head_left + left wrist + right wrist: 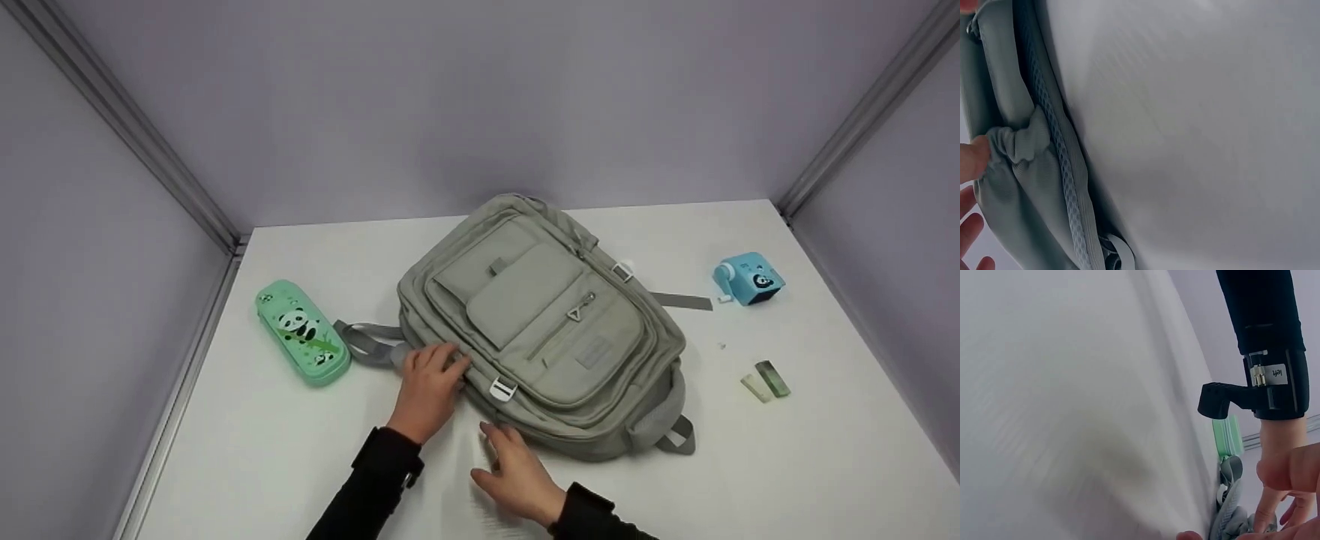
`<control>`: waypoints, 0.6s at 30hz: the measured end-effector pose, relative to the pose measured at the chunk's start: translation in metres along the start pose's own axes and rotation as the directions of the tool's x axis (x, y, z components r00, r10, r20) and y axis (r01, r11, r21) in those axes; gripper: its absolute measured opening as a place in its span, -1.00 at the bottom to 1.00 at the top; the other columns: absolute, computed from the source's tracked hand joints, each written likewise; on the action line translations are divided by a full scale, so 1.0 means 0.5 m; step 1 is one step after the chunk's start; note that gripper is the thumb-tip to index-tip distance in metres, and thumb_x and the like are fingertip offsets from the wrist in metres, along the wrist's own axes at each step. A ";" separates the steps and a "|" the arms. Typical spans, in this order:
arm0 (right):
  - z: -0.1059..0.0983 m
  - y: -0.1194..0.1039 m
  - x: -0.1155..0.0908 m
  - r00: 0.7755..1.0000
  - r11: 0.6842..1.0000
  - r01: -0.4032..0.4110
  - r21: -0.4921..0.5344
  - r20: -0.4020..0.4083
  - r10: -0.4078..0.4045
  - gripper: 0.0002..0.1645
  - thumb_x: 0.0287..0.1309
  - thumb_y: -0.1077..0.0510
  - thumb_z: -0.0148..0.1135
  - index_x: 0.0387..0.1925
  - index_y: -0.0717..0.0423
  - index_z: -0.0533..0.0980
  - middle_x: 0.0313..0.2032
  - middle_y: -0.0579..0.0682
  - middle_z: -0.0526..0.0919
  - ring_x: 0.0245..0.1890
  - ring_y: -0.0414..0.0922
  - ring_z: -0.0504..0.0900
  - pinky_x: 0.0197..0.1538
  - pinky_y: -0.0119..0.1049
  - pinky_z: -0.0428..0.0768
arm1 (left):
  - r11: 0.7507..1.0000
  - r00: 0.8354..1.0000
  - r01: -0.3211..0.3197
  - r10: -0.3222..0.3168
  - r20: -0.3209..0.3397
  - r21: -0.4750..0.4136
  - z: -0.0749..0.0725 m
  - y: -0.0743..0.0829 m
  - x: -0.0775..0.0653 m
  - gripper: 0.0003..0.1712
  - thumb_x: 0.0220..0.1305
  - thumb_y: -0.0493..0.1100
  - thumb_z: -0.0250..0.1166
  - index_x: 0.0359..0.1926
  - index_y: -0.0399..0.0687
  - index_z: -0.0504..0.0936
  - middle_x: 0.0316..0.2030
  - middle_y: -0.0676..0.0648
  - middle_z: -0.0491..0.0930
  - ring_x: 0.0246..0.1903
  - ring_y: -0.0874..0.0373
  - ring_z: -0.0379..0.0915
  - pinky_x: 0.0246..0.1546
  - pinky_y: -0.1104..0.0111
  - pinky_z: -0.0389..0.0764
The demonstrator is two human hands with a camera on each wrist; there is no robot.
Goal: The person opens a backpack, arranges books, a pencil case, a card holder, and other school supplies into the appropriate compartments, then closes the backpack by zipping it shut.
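Observation:
A grey-green backpack (540, 322) lies tilted on the white table, its front pockets facing up. My left hand (431, 386) rests on the backpack's near left edge. In the left wrist view its fingertips (977, 154) touch the gathered side fabric (1019, 140), with other fingers spread apart beside it. Just below the near edge hovers my right hand (517, 476), above the table, its fingers loosely extended and holding nothing. The right wrist view shows part of the right hand (1297, 467) at the right edge, with the left forearm beyond it.
A green panda pencil case (304, 334) lies left of the backpack, near a loose strap (367, 341). To the right are a blue pencil sharpener (750, 277), a dark green block (772, 379) and a pale block (756, 388). Walls enclose the table's back and sides.

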State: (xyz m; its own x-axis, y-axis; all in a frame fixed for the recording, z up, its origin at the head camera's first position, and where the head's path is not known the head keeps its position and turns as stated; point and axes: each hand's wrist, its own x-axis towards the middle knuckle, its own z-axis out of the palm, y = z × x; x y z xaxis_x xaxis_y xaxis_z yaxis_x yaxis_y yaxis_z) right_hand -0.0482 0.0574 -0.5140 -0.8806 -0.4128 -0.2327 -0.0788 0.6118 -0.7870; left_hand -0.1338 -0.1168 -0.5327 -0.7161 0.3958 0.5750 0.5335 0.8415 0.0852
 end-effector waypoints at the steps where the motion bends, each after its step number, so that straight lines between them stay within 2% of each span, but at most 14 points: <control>1: 0.001 0.000 0.004 1.000 1.000 -0.012 0.001 0.010 0.012 -0.22 0.09 0.00 0.18 0.27 0.27 0.19 0.18 0.34 0.27 -0.30 -0.03 0.54 -0.26 -0.35 0.45 | 1.000 1.000 -0.001 0.001 0.005 -0.007 0.000 0.003 -0.001 -0.62 -0.13 -0.20 0.43 -0.18 0.08 0.62 -0.08 -0.06 0.55 -0.05 0.03 0.41 -0.10 0.12 0.33; 3: 0.003 0.001 0.012 0.999 1.000 -0.027 0.008 0.023 0.027 -0.20 0.11 0.01 0.16 0.29 0.31 0.15 0.22 0.39 0.21 -0.14 0.04 0.55 -0.11 -0.22 0.49 | 1.000 1.000 -0.010 0.010 0.011 -0.022 0.001 0.011 -0.004 -0.63 -0.14 -0.18 0.44 -0.20 0.09 0.62 -0.09 -0.06 0.56 -0.05 0.04 0.42 -0.09 0.13 0.33; 5: 0.004 0.002 0.016 0.999 0.999 -0.042 0.012 0.032 0.041 -0.21 0.13 0.02 0.14 0.28 0.35 0.13 0.23 0.41 0.20 0.03 0.13 0.48 0.03 -0.07 0.46 | 0.999 1.000 -0.020 0.020 0.012 -0.031 0.003 0.018 -0.006 -0.68 -0.10 -0.18 0.42 -0.23 0.11 0.61 -0.09 -0.05 0.57 -0.05 0.05 0.42 -0.07 0.13 0.33; 8: 0.004 0.000 0.012 1.000 0.999 -0.020 -0.031 -0.008 0.020 -0.28 0.14 0.05 0.14 0.22 0.38 0.20 0.16 0.36 0.30 0.16 0.18 0.39 0.12 0.01 0.40 | 0.999 0.999 -0.041 0.041 -0.015 -0.018 0.010 0.021 -0.007 -0.77 -0.02 -0.21 0.37 -0.27 0.12 0.62 -0.13 -0.03 0.59 -0.08 0.07 0.45 -0.08 0.13 0.35; 11: 0.000 -0.002 0.002 0.997 0.995 0.013 -0.099 -0.075 -0.020 -0.42 0.15 0.07 0.13 0.11 0.35 0.30 -0.01 0.24 0.42 -0.14 0.01 0.54 -0.09 -0.15 0.49 | 0.999 0.997 -0.050 0.050 -0.064 0.013 0.021 0.021 -0.003 -0.85 0.03 -0.25 0.30 -0.36 0.11 0.62 -0.22 0.00 0.60 -0.15 0.09 0.48 -0.12 0.16 0.36; 13: -0.005 -0.003 -0.004 0.989 0.987 0.035 -0.156 -0.137 -0.057 -0.53 0.15 0.09 0.14 0.01 0.31 0.37 -0.14 0.15 0.47 -0.33 -0.10 0.50 -0.23 -0.24 0.48 | 0.998 0.993 -0.052 0.057 -0.107 0.042 0.030 0.020 0.002 -0.87 0.04 -0.28 0.28 -0.44 0.09 0.60 -0.29 0.02 0.60 -0.22 0.10 0.48 -0.15 0.17 0.37; 15: -0.008 -0.001 -0.007 0.977 0.978 0.045 -0.206 -0.196 -0.086 -0.65 0.16 0.12 0.14 -0.09 0.26 0.42 -0.24 0.08 0.48 -0.42 -0.17 0.45 -0.32 -0.30 0.45 | 0.996 0.988 -0.054 0.063 -0.142 0.066 0.036 0.020 0.008 -0.86 0.03 -0.29 0.25 -0.54 0.06 0.56 -0.36 0.02 0.58 -0.27 0.10 0.48 -0.18 0.18 0.38; 18: -0.010 0.007 -0.009 0.945 0.953 0.064 -0.296 -0.288 -0.153 -0.88 0.15 0.18 0.14 -0.29 0.16 0.46 -0.37 -0.02 0.48 -0.43 -0.17 0.48 -0.37 -0.33 0.44 | 0.993 0.981 -0.071 0.086 -0.173 0.094 0.041 0.020 0.013 -0.82 0.01 -0.31 0.22 -0.63 0.02 0.51 -0.42 0.03 0.57 -0.32 0.10 0.48 -0.23 0.19 0.38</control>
State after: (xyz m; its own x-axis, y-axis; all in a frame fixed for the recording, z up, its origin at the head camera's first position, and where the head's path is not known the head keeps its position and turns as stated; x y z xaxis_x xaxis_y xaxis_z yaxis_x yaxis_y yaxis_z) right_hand -0.0467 0.0647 -0.5129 -0.9551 -0.2891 0.0648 -0.2694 0.7564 -0.5960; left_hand -0.1426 -0.0984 -0.5446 -0.5788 0.3971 0.7123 0.5383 0.8422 -0.0321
